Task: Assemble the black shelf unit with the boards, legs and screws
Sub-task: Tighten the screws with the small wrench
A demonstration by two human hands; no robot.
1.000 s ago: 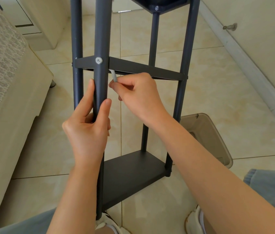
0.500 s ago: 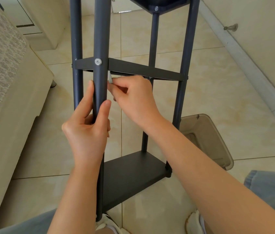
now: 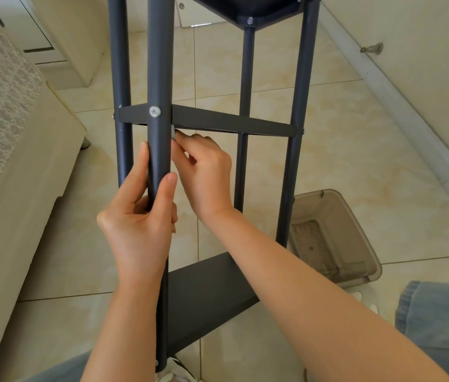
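Right hand (image 3: pixel 207 172), pinching grey key (image 3: pixel 173 133), shifted tight against front leg (image 3: pixel 158 78); left hand (image 3: pixel 138 230) grips leg lower; tiled floor (image 3: pixel 341 161) open to leg's right.

Four legs (image 3: pixel 160 64), three boards (image 3: pixel 231 123), two hands (image 3: pixel 138 224), one bin (image 3: pixel 336 216).

Your right grip (image 3: pixel 207 172), pinching a small grey key (image 3: pixel 173 133), sits in the open bay just under the middle board (image 3: pixel 231 124), which caps it from above. The near leg (image 3: pixel 160 64) walls its left, with your left grip (image 3: pixel 138 224) wrapped round it. The back leg (image 3: pixel 246 78) stands just beyond. A plastic bin (image 3: pixel 333 235) blocks the floor (image 3: pixel 85 216) right of the legs.
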